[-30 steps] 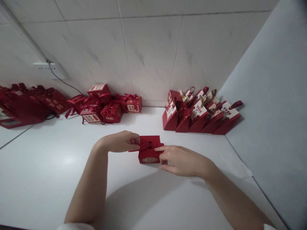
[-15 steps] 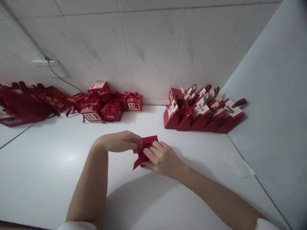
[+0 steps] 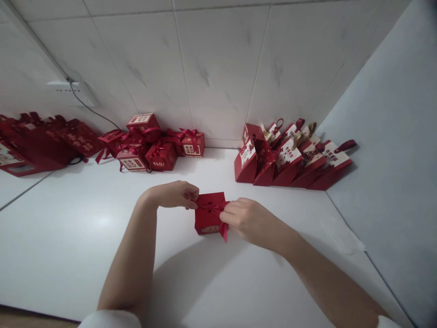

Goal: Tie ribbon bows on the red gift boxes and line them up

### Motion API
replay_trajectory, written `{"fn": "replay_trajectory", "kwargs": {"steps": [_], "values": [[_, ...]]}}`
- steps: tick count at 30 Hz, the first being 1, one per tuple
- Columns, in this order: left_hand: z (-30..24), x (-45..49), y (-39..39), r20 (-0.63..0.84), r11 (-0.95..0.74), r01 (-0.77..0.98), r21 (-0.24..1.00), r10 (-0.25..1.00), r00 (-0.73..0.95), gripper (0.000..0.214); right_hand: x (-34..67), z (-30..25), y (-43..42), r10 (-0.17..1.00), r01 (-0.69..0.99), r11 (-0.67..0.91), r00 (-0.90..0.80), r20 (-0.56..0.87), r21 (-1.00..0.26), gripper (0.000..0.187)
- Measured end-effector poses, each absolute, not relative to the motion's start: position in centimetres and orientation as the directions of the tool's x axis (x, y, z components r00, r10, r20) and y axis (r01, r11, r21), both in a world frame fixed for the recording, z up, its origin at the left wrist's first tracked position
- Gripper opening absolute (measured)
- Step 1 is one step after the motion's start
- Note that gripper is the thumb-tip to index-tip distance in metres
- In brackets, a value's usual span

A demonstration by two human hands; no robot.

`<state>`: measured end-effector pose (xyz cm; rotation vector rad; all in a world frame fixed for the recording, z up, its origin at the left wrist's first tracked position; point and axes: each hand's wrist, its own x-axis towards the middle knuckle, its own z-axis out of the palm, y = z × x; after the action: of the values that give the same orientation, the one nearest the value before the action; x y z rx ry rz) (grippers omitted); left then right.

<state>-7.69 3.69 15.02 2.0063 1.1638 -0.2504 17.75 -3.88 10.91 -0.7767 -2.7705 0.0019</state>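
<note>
A small red gift box [image 3: 203,221] stands on the white table between my hands. Across its top runs a red ribbon [image 3: 213,207], crossed or knotted near the middle, with a tail hanging over the front right corner. My left hand [image 3: 186,196] pinches the ribbon at the box's left edge. At the right side, my right hand [image 3: 241,218] has its fingers closed on the other end of the ribbon. The fingertips of the right hand partly cover the ribbon there. A pale printed patch shows on the box's front face.
Several ribbon-tied red boxes [image 3: 160,156] are piled by the tiled wall. Right of them, several wedge-shaped red boxes [image 3: 288,164] with looped ribbons stand in rows. Red gift bags [image 3: 41,146] are at far left, near a cable [image 3: 92,111]. A grey panel [image 3: 392,136] borders the right.
My hands have moved apart, drawing the ribbon out to both sides. The box's top and front are now uncovered, and the ribbon tail has shifted from the left to the right.
</note>
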Motion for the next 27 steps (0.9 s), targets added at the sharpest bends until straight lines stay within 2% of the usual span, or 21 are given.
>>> {"fn": "replay_trajectory", "kwargs": {"steps": [5, 11, 14, 19, 23, 27], "values": [[15.4, -7.2, 3.3, -0.513, -0.283, 0.844, 0.455, 0.691, 0.509, 0.037, 17.7, 11.6, -4.4, 0.53, 0.528, 0.847, -0.83, 0.172, -0.063, 0.021], [15.4, -4.6, 1.9, -0.431, -0.231, 0.966, 0.116, 0.864, 0.259, 0.061, 16.6, 11.4, -5.3, 0.531, 0.54, 0.841, -0.828, 0.18, 0.003, 0.018], [15.1, -3.6, 1.4, -0.393, -0.232, 0.972, 0.031, 0.891, 0.225, 0.064, 16.5, 11.5, -5.4, 0.522, 0.53, 0.848, -0.836, 0.167, 0.004, 0.018], [15.0, -3.1, 1.2, -0.377, -0.216, 0.976, -0.03, 0.906, 0.19, 0.063, 17.6, 12.5, -5.0, 0.512, 0.509, 0.858, -0.845, 0.151, -0.062, 0.023], [14.8, -3.0, 1.4, -0.397, -0.194, 0.981, -0.014, 0.901, 0.173, 0.066, 17.8, 12.5, -5.1, 0.488, 0.469, 0.872, -0.856, 0.17, -0.141, 0.023], [14.5, -3.4, 1.8, -0.397, -0.176, 0.983, 0.05, 0.9, 0.181, 0.07, 16.5, 11.4, -6.0, 0.448, 0.44, 0.894, -0.871, 0.203, -0.084, 0.02]]}}
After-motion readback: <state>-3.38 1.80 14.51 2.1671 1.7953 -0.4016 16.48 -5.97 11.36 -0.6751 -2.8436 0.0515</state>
